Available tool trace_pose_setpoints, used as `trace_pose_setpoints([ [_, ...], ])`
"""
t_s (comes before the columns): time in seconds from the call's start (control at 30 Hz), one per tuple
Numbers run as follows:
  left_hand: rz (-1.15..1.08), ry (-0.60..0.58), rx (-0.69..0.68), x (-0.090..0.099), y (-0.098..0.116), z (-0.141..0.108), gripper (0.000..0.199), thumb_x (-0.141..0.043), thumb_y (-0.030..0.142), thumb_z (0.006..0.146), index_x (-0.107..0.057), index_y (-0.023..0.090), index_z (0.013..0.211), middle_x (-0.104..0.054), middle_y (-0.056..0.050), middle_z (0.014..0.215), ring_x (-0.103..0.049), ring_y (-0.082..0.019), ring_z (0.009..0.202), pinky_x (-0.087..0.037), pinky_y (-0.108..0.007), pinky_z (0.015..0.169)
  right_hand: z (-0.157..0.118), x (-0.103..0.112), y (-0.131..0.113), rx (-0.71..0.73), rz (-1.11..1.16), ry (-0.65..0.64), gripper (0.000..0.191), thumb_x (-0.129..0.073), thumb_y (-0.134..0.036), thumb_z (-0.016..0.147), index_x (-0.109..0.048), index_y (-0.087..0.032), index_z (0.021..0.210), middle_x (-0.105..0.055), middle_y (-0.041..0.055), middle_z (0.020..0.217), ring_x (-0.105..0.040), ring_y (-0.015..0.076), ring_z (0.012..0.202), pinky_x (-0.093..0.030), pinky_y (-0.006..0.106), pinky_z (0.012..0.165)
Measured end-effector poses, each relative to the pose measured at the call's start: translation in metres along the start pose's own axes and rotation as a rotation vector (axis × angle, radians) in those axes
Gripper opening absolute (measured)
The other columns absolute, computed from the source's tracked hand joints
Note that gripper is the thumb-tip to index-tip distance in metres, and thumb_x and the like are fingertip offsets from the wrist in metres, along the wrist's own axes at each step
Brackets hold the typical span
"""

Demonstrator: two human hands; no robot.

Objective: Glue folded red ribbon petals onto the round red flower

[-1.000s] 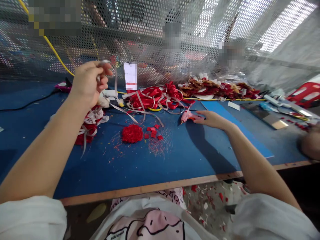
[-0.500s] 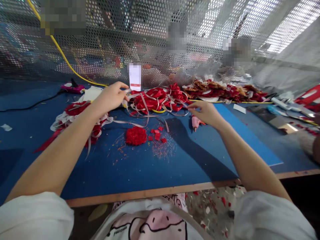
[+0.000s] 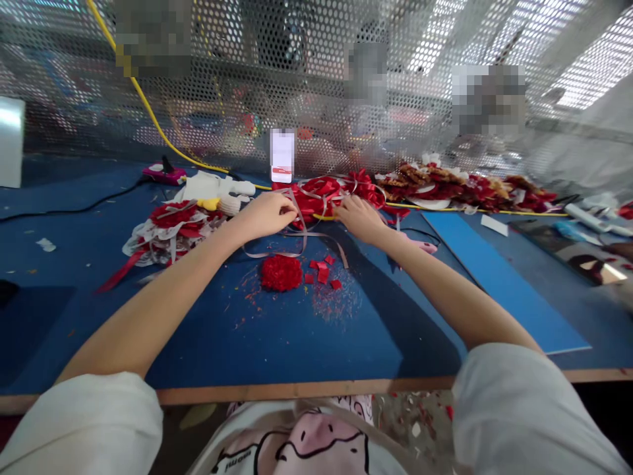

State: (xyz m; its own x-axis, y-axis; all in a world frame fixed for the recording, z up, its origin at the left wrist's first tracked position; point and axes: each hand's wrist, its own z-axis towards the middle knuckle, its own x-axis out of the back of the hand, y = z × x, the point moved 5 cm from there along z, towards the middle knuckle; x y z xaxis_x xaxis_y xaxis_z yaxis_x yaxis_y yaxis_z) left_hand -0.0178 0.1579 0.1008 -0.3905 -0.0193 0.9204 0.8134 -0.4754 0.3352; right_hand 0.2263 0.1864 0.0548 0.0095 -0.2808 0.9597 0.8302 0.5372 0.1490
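My left hand (image 3: 270, 215) is at the left end of a tangled pile of red ribbon (image 3: 324, 187), its thumb and fingers closed together on a thin grey ribbon (image 3: 302, 245). Part of that ribbon loops down onto the table. Over the middle of the pile my right hand (image 3: 360, 219) has its fingers bent down into the ribbons. Its fingertips are partly hidden, and what they pinch cannot be made out. Nearer to me lie a red fluffy pad (image 3: 281, 273) and several small red squares (image 3: 322, 274). A pink glue gun (image 3: 420, 245) is partly behind my right forearm.
A lit phone (image 3: 282, 157) leans on the perforated metal screen (image 3: 316, 99). Red and white ruffled pieces (image 3: 171, 231) lie left, near a pink power strip (image 3: 165, 173). Brown and red pieces (image 3: 459, 185) line the back right, behind a blue board (image 3: 509, 284).
Both hands have moved inward over the ribbon pile, my left rightward and my right leftward. The grey ribbon's loop has shifted. The view has turned slightly left.
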Motion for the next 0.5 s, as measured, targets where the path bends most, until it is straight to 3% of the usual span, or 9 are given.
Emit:
trace_pose_setpoints([
  [0.1, 0.025, 0.082, -0.084, -0.009, 0.014, 0.013, 0.031, -0.060, 0.028, 0.099, -0.079, 0.017, 0.121, -0.076, -0.012, 0.131, -0.070, -0.028, 0.121, -0.052, -0.037, 0.107, 0.017, 0.022, 0.002, -0.049, -0.025, 0.092, 0.046, -0.030, -0.031, 0.110, -0.066, -0.015, 0.133, -0.058, 0.0234, 0.135, -0.050, 0.0376, 0.126, -0.043, 0.053, 0.106],
  [0.23, 0.055, 0.143, -0.087, -0.021, 0.025, 0.032, 0.048, -0.062, 0.028, 0.102, -0.062, 0.014, 0.147, -0.062, -0.017, 0.148, -0.064, -0.032, 0.132, -0.051, -0.040, 0.111, 0.042, 0.046, 0.001, -0.065, 0.036, 0.204, 0.044, -0.031, -0.035, 0.110, -0.067, -0.017, 0.129, -0.058, 0.0199, 0.134, -0.051, 0.0375, 0.124, -0.045, 0.056, 0.106],
  [0.4, 0.098, 0.300, 0.014, -0.016, 0.026, 0.038, 0.034, -0.057, 0.039, 0.106, -0.069, 0.017, 0.130, -0.069, -0.016, 0.130, -0.070, -0.033, 0.116, -0.054, -0.040, 0.095, 0.056, 0.049, -0.002, -0.027, 0.084, 0.182, 0.043, -0.029, -0.031, 0.109, -0.065, -0.016, 0.125, -0.063, 0.0196, 0.130, -0.051, 0.0394, 0.127, -0.042, 0.060, 0.109],
  [0.5, 0.095, 0.370, 0.050, -0.007, 0.024, 0.036, 0.040, -0.055, 0.042, 0.107, -0.060, 0.021, 0.142, -0.073, -0.014, 0.126, -0.070, -0.033, 0.111, -0.052, -0.039, 0.091, 0.057, 0.048, -0.004, -0.022, 0.099, 0.173, 0.040, -0.030, -0.026, 0.107, -0.064, -0.017, 0.127, -0.069, 0.0165, 0.120, -0.054, 0.0376, 0.123, -0.042, 0.058, 0.108],
])
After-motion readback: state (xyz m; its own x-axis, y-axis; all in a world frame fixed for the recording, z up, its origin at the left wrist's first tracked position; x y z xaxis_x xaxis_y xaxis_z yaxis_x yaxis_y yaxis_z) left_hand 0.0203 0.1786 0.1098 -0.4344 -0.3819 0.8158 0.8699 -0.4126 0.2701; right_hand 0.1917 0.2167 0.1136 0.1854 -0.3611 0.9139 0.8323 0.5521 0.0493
